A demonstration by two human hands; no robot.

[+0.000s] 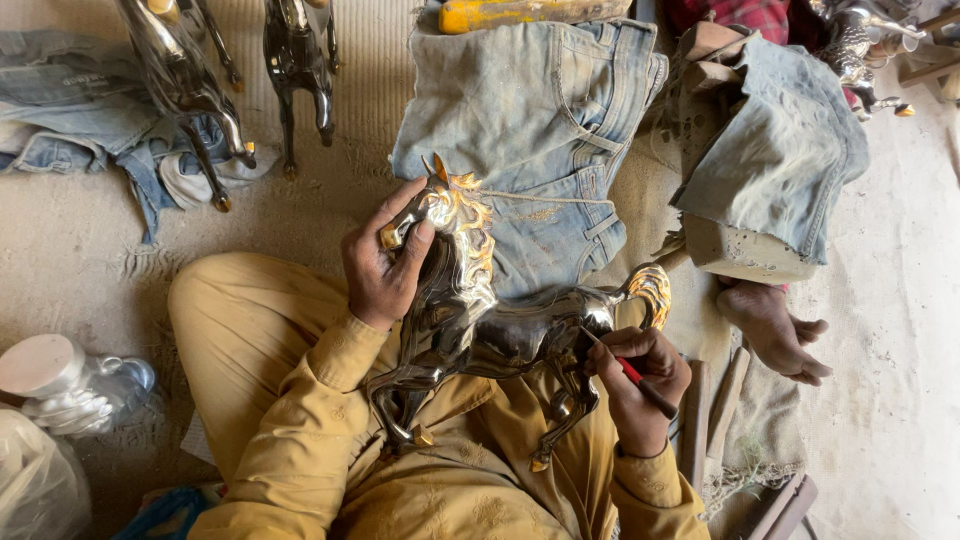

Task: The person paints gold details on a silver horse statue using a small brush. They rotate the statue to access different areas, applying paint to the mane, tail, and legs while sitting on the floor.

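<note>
While steadying the horse figurine [480, 320] by its head, left hand [385, 265]; right hand [640, 385] pinching red tool [640, 380].

Your left hand [385, 262] grips the horse figure's [480, 325] head; its body runs rightward to your right hand [632, 385], which holds a tool [630, 372] against the flank. Beyond both grips lie folded jeans [540, 130]; right of them, a bare foot [775, 330].

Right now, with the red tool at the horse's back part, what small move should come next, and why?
Probably a short, light stroke with the red-handled tool along the flank of the metal horse. Its tip already meets the shiny body there, the right hand grips it like a pen, and the left hand steadies the horse by its head, so the piece looks braced.
</note>
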